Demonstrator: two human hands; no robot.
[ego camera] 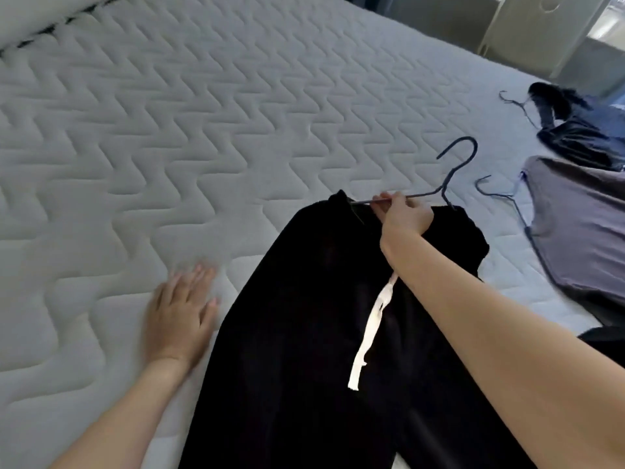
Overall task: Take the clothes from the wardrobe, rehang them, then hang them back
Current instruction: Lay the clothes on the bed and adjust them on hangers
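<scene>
Black garment (pixel 304 316), where does it lie?

Spread flat on a quilted white mattress (pixel 169 130), close to the viewer. A white drawstring (pixel 372 326) suggests trousers, though the blur leaves that unsure.

And the hands?

The right hand (pixel 404 214) pinches the wire of a dark hanger (pixel 419 195) at the garment's far end. The left hand (pixel 179 309) rests palm-down on the mattress just beside the cloth, fingers spread.

Anything else?

A grey top (pixel 581 225) and a dark blue garment (pixel 581 130) lie further right.
</scene>
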